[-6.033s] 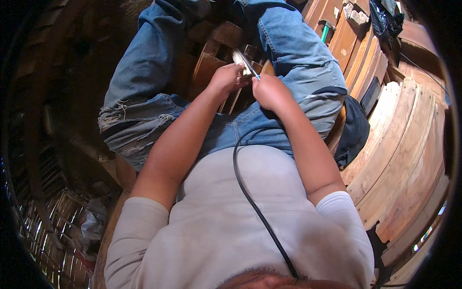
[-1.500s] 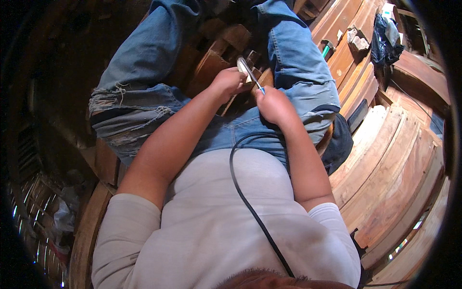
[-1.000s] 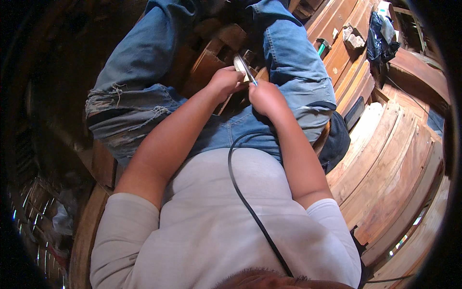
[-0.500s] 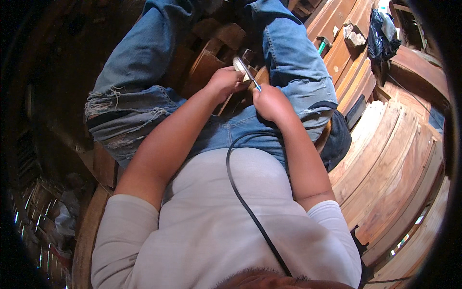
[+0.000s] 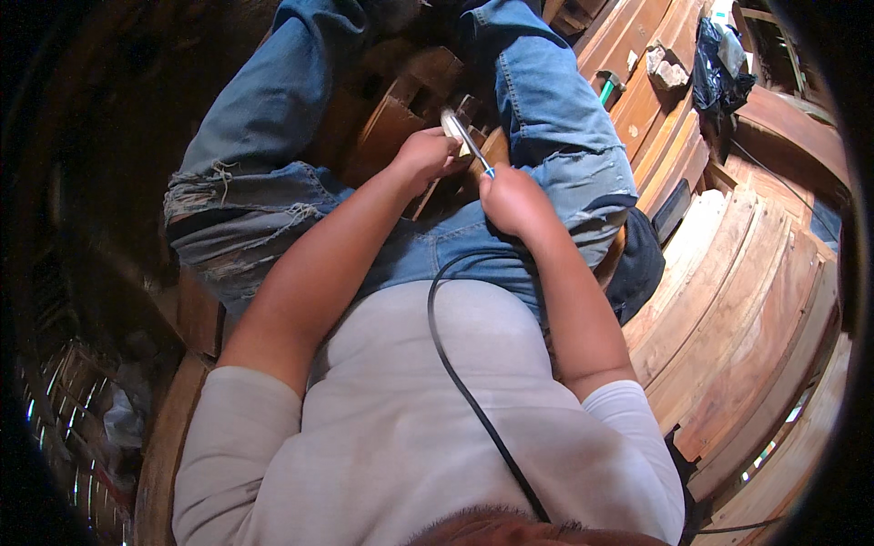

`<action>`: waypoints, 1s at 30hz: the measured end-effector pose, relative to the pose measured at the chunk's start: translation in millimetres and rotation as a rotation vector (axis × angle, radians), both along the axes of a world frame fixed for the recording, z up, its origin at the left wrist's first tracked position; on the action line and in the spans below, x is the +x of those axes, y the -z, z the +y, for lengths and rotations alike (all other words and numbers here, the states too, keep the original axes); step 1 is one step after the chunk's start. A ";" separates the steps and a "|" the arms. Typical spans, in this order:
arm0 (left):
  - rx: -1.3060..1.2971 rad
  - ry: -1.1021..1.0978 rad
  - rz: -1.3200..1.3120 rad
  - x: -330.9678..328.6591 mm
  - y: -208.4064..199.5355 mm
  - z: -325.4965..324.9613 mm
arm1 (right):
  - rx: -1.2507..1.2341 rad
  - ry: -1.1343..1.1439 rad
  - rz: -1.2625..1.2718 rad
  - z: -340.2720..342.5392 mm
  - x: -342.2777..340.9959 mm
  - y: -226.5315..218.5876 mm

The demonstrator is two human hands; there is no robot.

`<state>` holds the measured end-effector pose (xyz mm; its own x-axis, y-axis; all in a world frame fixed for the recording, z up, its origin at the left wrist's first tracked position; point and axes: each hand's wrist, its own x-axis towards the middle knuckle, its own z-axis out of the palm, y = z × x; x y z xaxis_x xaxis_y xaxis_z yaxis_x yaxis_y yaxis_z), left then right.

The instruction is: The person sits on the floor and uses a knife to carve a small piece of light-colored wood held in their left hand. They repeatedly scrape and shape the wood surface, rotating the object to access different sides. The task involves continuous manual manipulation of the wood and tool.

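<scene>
Right hand (image 5: 513, 200) has pulled back a little since one second ago, so more of the metal tool (image 5: 474, 151) shows; left hand (image 5: 426, 156) looks about the same. Landmark: the blue jeans (image 5: 273, 127). Between their legs, left hand pinches a pale piece (image 5: 450, 126), fingers narrow and covering its lower part. Right hand is a tight fist around the tool, a bit of blue at its near end; fist hides the handle. Tool lies slantwise along the pale piece, apparently touching; exact contact too small to tell.

In the way between the legs: brown wooden blocks (image 5: 387, 126), crowded just behind and beside the hands, partly in shadow. Black cable (image 5: 446, 355) loops over the jeans' lap and down the pale shirt (image 5: 410, 409).

Right of the jeans: dark cloth (image 5: 639, 273) just beside the thigh, flat dark object (image 5: 672, 209) near it, wooden boards (image 5: 719, 309) further out. Upper right of the jeans: green-handled tool (image 5: 607, 92), rough pale chunk (image 5: 669, 71), black plastic bag (image 5: 713, 77). White-and-teal item (image 5: 722, 15) above the bag; any marking too small to read.
</scene>
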<state>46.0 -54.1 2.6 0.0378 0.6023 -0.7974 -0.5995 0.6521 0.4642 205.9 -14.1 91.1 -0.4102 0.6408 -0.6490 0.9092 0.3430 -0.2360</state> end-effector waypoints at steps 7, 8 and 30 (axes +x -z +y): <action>-0.008 0.040 0.071 0.3 -14.9 1.5 | -0.009 -0.005 0.034 10.8 -6.9 33.3; -0.011 0.023 0.069 1.1 -11.3 -0.6 | -0.018 0.005 0.027 10.6 -3.2 30.4; 0.067 0.078 0.028 -3.0 26.2 -6.5 | -0.125 -0.043 0.064 24.6 -11.5 27.8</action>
<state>43.0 -60.6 -23.6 0.0648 0.6503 -0.7569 -0.5342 0.6632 0.5242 194.3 10.5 63.3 -0.4789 0.5372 -0.6944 0.8759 0.3456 -0.3367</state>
